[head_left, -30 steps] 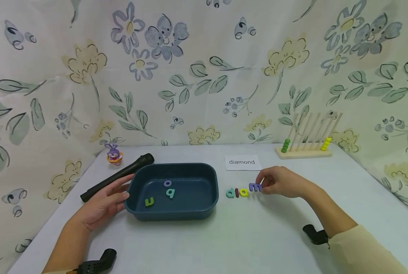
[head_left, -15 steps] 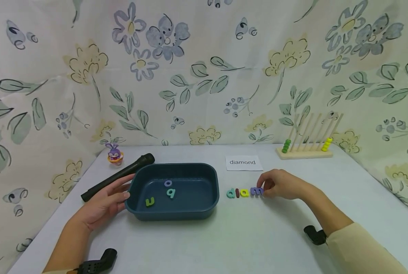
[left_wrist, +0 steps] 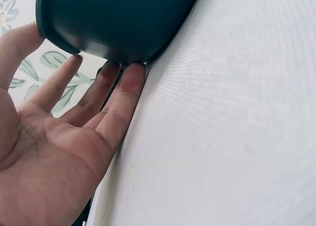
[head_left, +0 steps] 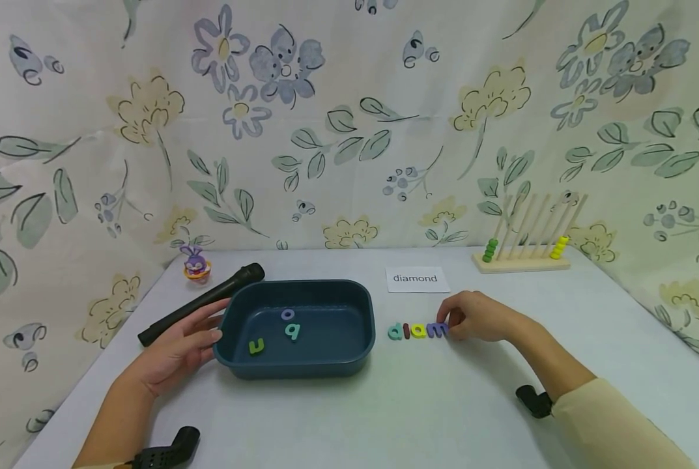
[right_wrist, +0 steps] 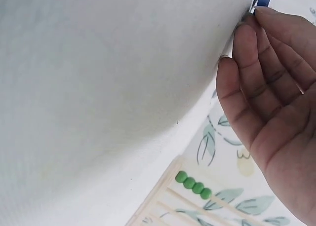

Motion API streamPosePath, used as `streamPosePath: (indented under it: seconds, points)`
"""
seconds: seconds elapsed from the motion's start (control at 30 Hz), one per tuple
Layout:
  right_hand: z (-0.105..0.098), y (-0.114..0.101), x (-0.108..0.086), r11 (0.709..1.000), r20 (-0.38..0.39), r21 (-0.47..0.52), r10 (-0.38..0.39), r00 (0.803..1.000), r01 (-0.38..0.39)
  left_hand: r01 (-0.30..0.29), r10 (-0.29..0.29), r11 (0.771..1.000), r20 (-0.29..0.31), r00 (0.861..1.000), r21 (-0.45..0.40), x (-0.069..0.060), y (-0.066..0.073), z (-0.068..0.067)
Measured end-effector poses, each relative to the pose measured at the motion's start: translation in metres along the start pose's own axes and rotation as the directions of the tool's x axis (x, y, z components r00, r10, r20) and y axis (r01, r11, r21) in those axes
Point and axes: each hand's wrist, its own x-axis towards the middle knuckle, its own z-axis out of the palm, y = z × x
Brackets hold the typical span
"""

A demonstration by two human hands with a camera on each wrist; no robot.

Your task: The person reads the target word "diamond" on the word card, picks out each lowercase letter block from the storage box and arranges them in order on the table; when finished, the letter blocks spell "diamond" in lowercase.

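At the far left, the left hand (head_left: 176,352) is set against the end of a dark blue tray (head_left: 293,370), its fingers long and barely bent, with nothing gripped. The tray is best steadied by light contact alone, as a hard push might slide it toward the letter row. Inside it, a green letter (head_left: 256,347), a teal letter (head_left: 292,331) and a purple ring-shaped letter (head_left: 287,318) are seen lying well apart.

Farther right, below a white card (head_left: 417,286) printed "diamond", a teal d (head_left: 400,330), a dark red stroke-like letter (head_left: 406,331) and a yellow a (head_left: 423,331) are lined up on the table (head_left: 326,423). Beside the a, at the row's right end, the purple m (head_left: 434,328) is pinched by the fingertips of the right hand (head_left: 481,317). It is best kept flat, squared to its neighbours and guided by its outer edge — gently, so that the row is not jostled — then let go straight upward.

The m's right edge is covered by fingers; in the right wrist view only a blue sliver is shown at the thumb tip. Whether the green letter is a u or an upturned n cannot be told, and the tray is largely cut off in the left wrist view.
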Motion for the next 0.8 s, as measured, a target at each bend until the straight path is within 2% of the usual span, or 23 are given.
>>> streamPosePath:
  seconds: [0.8]
  points:
    - [-0.0006,-0.0032,0.0020,0.999,0.029,-0.017,0.052,0.998,-0.052,0.007,-0.007,1.000,0.000,1.000,-0.006,-0.0011,0.0020,0.0027]
